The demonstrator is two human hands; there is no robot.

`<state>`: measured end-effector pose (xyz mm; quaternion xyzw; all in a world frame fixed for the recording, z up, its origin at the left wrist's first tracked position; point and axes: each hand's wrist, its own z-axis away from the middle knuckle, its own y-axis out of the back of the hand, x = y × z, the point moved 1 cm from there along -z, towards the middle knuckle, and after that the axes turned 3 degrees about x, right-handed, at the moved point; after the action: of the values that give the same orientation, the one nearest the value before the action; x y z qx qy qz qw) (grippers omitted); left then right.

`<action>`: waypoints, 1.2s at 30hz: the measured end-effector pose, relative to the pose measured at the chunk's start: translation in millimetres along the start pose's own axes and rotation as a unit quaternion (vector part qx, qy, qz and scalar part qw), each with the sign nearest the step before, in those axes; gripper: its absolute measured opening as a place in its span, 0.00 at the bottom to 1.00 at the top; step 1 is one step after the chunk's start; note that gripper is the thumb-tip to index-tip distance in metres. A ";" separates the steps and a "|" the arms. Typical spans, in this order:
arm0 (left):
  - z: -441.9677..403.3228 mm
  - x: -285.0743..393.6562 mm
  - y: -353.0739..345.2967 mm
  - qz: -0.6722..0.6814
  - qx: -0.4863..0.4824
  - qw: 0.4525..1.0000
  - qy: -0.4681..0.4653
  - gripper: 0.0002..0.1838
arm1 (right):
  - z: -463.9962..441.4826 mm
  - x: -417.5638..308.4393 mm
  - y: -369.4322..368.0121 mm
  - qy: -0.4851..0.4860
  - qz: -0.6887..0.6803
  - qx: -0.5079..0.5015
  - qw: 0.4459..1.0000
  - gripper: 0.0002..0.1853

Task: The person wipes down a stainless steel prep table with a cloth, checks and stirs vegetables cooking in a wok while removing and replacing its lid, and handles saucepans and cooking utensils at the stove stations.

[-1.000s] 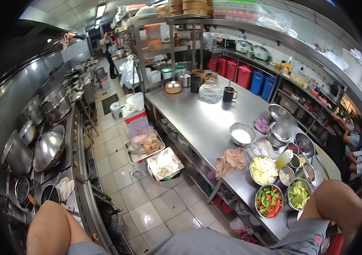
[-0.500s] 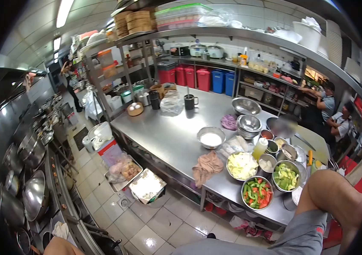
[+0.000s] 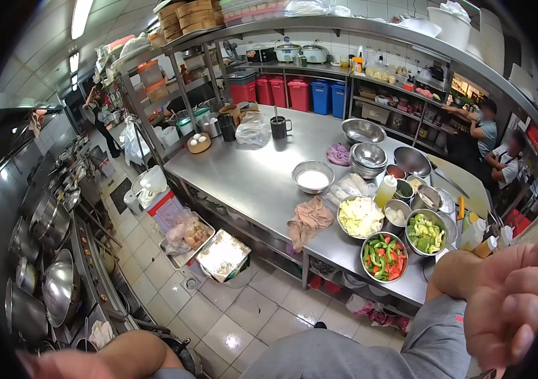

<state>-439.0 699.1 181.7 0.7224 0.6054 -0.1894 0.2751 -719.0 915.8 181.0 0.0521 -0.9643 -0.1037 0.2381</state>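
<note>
The right hand (image 3: 509, 303) hangs in the air at the right edge, its fingers curled narrowly inward, though I cannot tell whether they grip anything, and the nearest things are the squeeze bottles (image 3: 473, 235) just beyond it by the table (image 3: 237, 170). The left hand (image 3: 70, 365) is a blur at the lower left, its fingers too smeared to tell, with a white cloth (image 3: 101, 333) near its forearm. On the table's near end, steel bowls (image 3: 440, 221) hold leafy greens (image 3: 424, 234), cut green and red vegetables (image 3: 384, 257) and pale chopped leaves (image 3: 360, 216).
</note>
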 end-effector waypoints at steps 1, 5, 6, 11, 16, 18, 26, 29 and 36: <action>5.1 -5.4 -10.0 -0.044 -0.039 0.998 -0.017 0.10 | -2.0 -4.0 -8.6 -0.030 0.018 0.036 0.999 0.18; 12.1 -15.6 -32.6 -0.070 -0.053 0.995 -0.038 0.11 | -4.3 -0.2 -15.1 0.028 -0.027 -0.022 0.999 0.13; 12.1 -16.7 -33.0 -0.069 -0.053 0.996 -0.035 0.11 | -6.6 1.1 -16.2 0.066 -0.054 -0.067 0.994 0.13; 12.1 -19.1 -35.6 -0.061 -0.096 0.992 -0.054 0.11 | -9.7 -13.2 -33.3 -0.026 -0.017 0.020 0.999 0.10; 10.5 -17.2 -38.9 -0.047 -0.086 0.994 -0.052 0.10 | 8.4 -39.4 -20.5 -0.142 -0.015 -0.006 0.990 0.10; 11.5 -13.8 -40.7 -0.060 -0.061 0.996 -0.035 0.09 | 15.5 -51.2 -24.7 -0.240 0.068 0.081 0.965 0.09; 43.6 -5.4 -32.8 -0.026 0.024 0.996 0.080 0.18 | 21.7 9.0 -27.0 -0.023 -0.240 0.038 0.970 0.11; 98.5 0.3 -29.8 -0.047 0.037 0.951 0.303 0.23 | 54.5 13.5 -61.7 -0.130 -0.253 0.160 0.945 0.21; 423.7 152.9 -23.6 -0.026 -0.285 0.542 0.790 0.16 | 176.7 -36.8 -200.2 -0.639 -0.338 -0.066 0.688 0.08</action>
<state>-407.1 554.0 -244.2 0.4471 0.6184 0.6335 -0.1280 -759.3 757.4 -33.3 0.2797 -0.7912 -0.2487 -0.4837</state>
